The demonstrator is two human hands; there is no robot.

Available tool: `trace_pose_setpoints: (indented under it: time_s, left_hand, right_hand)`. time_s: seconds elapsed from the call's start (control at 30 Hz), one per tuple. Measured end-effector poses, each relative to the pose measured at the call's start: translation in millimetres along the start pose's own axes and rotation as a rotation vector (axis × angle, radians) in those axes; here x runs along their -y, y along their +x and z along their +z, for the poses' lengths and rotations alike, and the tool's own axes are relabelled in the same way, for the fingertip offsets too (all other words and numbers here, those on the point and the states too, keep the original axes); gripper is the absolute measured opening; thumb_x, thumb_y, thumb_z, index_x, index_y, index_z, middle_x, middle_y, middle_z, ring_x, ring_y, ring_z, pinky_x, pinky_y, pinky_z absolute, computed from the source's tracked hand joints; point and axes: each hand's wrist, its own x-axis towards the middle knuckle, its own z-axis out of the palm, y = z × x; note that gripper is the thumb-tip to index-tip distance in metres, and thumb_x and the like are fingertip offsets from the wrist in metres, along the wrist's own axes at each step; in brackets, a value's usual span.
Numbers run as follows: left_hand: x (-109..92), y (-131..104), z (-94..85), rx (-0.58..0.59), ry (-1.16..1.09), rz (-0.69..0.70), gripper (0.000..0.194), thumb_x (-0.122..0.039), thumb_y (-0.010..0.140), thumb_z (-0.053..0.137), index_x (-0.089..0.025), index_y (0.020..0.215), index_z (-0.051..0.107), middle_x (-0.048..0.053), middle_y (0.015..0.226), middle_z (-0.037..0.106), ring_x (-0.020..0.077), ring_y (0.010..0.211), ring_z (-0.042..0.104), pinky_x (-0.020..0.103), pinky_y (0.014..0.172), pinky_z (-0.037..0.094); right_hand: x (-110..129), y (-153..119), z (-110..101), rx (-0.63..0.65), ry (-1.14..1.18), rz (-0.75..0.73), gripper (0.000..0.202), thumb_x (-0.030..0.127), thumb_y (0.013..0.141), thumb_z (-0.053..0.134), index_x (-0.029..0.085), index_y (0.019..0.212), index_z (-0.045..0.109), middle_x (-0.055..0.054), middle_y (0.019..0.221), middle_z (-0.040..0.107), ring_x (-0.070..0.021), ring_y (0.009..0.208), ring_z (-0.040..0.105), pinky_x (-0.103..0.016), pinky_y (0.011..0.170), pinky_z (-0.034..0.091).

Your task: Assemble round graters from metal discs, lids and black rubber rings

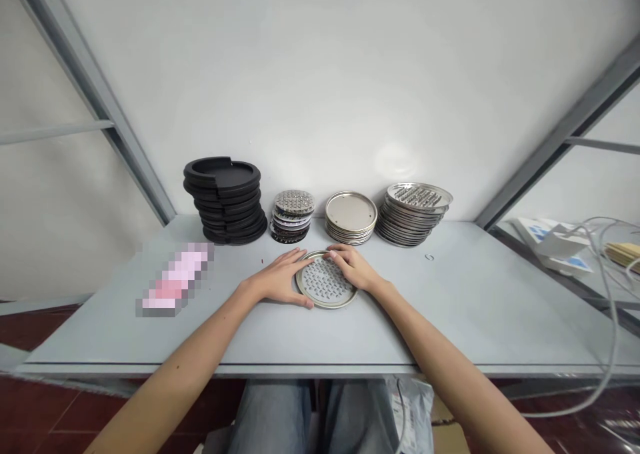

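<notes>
A round metal dish (346,302) with a raised rim lies flat on the grey table, near its middle. Inside it sits a light disc (325,279) with a regular grey pattern. My left hand (283,279) grips the dish from the left, thumb at the near rim and index finger over the far side. My right hand (354,267) holds the far right of the rim, its fingers bent over the edge and onto the disc. Behind the hands stand a small stack of patterned discs (295,202) and a stack of plain metal dishes (351,213).
At the back left rises a stack of black rings or holders (227,204). A leaning stack of metal dishes with patterned discs (417,207) stands back right. A blurred pink item (175,281) lies left. A small clip-like piece (429,257) lies right. White cables (611,321) hang at the right.
</notes>
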Motion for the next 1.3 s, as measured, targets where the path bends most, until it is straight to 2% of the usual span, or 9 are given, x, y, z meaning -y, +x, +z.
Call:
trace_pose_setpoints:
  time_s: [0.43,0.83,1.1,1.3]
  left_hand:
    - [1.1,-0.2,0.2,0.005,-0.011,-0.004,0.109,-0.074,0.059,0.068,-0.026,0.148,0.026,0.009,0.158,0.011,0.0333,0.145,0.007,0.047,0.117,0.015]
    - [0.7,1.5,2.1,0.031,0.031,-0.008,0.108,-0.078,0.061,0.061,-0.028,0.149,0.022,0.009,0.158,0.008,0.0297,0.145,0.004,0.045,0.117,0.012]
    - [4.0,1.4,4.1,-0.004,0.023,0.008,0.109,-0.079,0.059,0.063,-0.027,0.148,0.026,0.01,0.158,0.012,0.0328,0.145,0.008,0.047,0.116,0.015]
    - [4.2,0.8,4.1,-0.028,0.048,0.021,0.104,-0.079,0.065,0.058,-0.024,0.148,0.026,0.012,0.157,0.016,0.0308,0.144,0.012,0.046,0.116,0.017]
  right_hand:
    - [-0.3,-0.5,1.3,0.002,-0.032,0.005,0.05,0.048,0.096,0.031,0.022,0.099,0.073,-0.008,0.115,0.065,-0.0235,0.109,0.059,-0.039,0.098,0.042]
    - [-4.7,2.6,5.0,0.02,0.022,0.03,0.048,0.046,0.096,0.035,0.02,0.096,0.075,-0.009,0.115,0.065,-0.0232,0.106,0.059,-0.039,0.098,0.041]
    - [-4.3,0.1,6.3,0.004,0.031,0.054,0.047,0.045,0.096,0.035,0.02,0.096,0.074,-0.011,0.117,0.063,-0.0241,0.108,0.058,-0.041,0.099,0.041]
    - [0.8,-1.1,-2.0,-0.041,0.002,0.028,0.043,0.043,0.096,0.037,0.019,0.096,0.072,-0.012,0.115,0.062,-0.0245,0.108,0.057,-0.041,0.098,0.041]
